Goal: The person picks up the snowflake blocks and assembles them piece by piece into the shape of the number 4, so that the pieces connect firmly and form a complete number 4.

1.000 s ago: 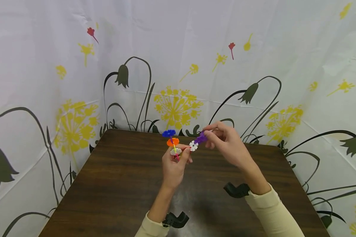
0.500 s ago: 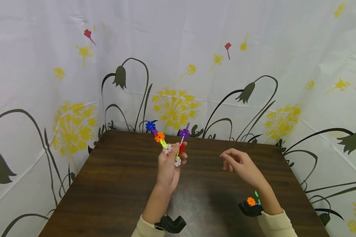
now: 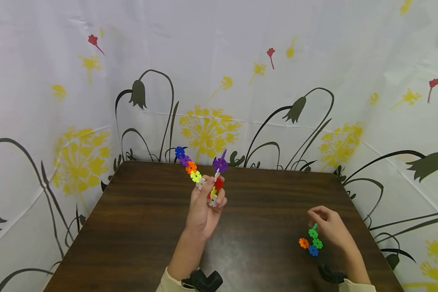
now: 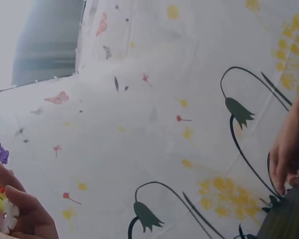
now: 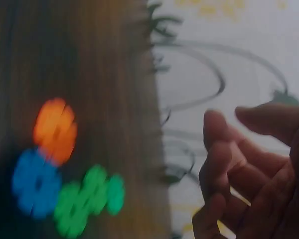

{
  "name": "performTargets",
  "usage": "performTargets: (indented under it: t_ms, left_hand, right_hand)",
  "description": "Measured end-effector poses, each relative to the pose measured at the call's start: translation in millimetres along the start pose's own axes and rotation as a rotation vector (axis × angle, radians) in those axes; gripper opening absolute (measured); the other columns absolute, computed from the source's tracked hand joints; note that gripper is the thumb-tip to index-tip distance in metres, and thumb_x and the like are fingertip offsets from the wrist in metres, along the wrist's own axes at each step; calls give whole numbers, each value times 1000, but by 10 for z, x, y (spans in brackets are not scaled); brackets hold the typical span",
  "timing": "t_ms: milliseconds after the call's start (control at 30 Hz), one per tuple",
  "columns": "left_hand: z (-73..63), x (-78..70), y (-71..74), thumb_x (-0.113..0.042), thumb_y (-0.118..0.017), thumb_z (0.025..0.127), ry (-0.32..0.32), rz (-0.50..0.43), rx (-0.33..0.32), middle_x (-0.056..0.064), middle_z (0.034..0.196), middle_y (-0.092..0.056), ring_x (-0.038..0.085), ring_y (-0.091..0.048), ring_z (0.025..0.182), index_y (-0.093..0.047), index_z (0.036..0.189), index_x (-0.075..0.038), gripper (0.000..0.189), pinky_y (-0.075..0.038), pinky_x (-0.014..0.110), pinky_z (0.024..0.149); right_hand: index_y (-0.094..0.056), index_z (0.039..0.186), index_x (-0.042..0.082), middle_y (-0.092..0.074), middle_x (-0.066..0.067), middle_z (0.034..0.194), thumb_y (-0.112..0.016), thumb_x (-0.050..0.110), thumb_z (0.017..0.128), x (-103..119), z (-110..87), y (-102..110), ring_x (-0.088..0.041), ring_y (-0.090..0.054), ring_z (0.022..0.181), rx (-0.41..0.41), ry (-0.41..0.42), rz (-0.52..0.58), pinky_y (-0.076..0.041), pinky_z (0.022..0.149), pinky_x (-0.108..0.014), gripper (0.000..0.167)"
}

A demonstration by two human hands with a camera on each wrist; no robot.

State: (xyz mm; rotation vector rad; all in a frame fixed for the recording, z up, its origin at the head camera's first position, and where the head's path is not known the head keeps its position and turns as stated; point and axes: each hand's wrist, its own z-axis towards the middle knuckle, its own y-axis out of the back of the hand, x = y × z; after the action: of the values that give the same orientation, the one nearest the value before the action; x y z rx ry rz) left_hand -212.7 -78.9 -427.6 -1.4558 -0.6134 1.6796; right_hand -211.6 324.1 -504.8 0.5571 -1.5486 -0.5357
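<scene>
My left hand (image 3: 200, 213) is raised over the table and grips a V-shaped chain of flower-shaped interlocking discs (image 3: 195, 176). One arm of the chain runs through white, yellow, orange and purple to blue; the other carries white, yellow, red and purple discs. Fingers and thumb hide its lower bend. At the right, a shorter chain (image 3: 317, 243) of green, blue and orange discs lies on the table. Beside its green end is my right hand (image 3: 333, 229), fingers loosely bent. In the right wrist view a gap shows between thumb and fingertips, with nothing held.
The dark wooden table (image 3: 138, 227) ends at a white curtain (image 3: 219, 52) printed with flowers, which stands behind and along the sides. A black wrist camera (image 3: 204, 280) is strapped on the left wrist, another (image 3: 332, 275) on the right.
My right hand has let go of the purple disc on the held chain and moved right and down to the shorter chain. My left hand has turned the held chain and drawn slightly left.
</scene>
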Motion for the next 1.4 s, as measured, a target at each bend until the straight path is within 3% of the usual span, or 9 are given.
performTargets:
  t_ms: [100,233,400,600,800,1067,1233,1400]
  left_hand:
    - [-8,-32,0,-20,-47,115,0,-18,78,-2,108,-73,6,-53,59,-59,103,-22,18,-48,17,60]
    - [-6,-62,3,-19,-46,116,48,14,193,-2,108,-73,6,-56,61,-63,104,-22,21,-49,18,62]
    - [-16,-63,-3,-17,-45,115,92,76,276,-3,106,-74,5,-57,63,-67,104,-22,24,-48,18,63]
    - [-17,-6,-18,-16,-42,116,115,91,272,-3,105,-73,5,-57,64,-64,107,-22,25,-46,18,62]
    - [-12,0,-18,-16,-44,115,114,97,248,-2,103,-73,5,-57,64,-63,106,-21,22,-46,18,62]
    - [-19,-19,-2,-16,-46,115,116,120,226,-3,101,-73,5,-57,63,-64,105,-21,21,-47,18,62]
    - [-26,-27,12,-15,-49,114,100,147,214,-4,100,-74,5,-56,64,-66,106,-22,20,-48,17,62]
    - [-35,-39,35,-15,-51,113,95,195,197,-4,98,-73,6,-55,63,-65,106,-21,17,-48,17,61]
  right_hand:
    - [-65,131,-2,-75,-19,101,-62,33,111,-161,48,50,-26,-69,85,-38,-69,-141,-57,73,-38,41]
    - [-58,137,-3,-69,-29,119,-64,41,107,-324,131,88,-41,-68,101,-57,-183,-300,-55,81,-56,53]
    - [-52,140,-3,-62,-32,127,-67,55,102,-439,162,58,-48,-64,107,-6,-288,-353,-51,82,-65,71]
    - [-55,138,-2,-63,-31,128,-69,48,101,-446,108,45,-49,-65,107,12,-369,-381,-48,84,-68,63]
    - [-63,121,1,-66,-28,119,-68,41,102,-421,118,51,-40,-64,98,21,-351,-352,-48,82,-63,45]
    - [-58,127,-1,-65,-30,125,-71,49,101,-409,151,41,-45,-65,104,80,-377,-407,-48,83,-66,58]
    - [-58,119,-3,-65,-24,110,-72,38,101,-430,198,18,-37,-62,92,67,-334,-362,-49,79,-56,47]
    - [-59,112,-6,-65,-22,103,-69,24,102,-484,263,-66,-30,-61,87,11,-228,-266,-51,73,-41,34]
